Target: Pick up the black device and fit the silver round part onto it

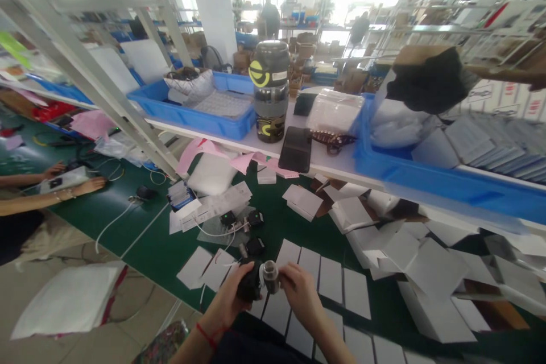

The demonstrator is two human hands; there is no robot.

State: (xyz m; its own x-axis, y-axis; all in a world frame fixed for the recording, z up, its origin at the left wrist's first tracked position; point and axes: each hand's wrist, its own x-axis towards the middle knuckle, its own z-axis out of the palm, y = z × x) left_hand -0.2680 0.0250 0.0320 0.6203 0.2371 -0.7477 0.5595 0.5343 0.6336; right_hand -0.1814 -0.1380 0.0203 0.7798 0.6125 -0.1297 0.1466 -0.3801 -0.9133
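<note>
Low in the head view, my left hand (232, 294) is closed around a black device (249, 284). A shiny metal pipe fitting (270, 276) sticks out on the device's right side, its round open end facing up. My right hand (301, 291) has its fingers bent together against the fitting's right side; whether anything small is between them is hidden. Just beyond my hands lies a similar black unit (255, 246) with a metal part. Farther back, more such units (256, 217) with a white cable rest on a clear bag. Flat white boxes (330, 278) lie in rows beneath and beside my hands.
Open white cartons (426, 264) are heaped at right on the green table (264, 199). A shelf above holds a blue tray (234, 127), a dark bottle (272, 91), a black wallet-like case (295, 149) and a blue bin (426, 173). At left, a co-worker's hands (87, 185) handle a device.
</note>
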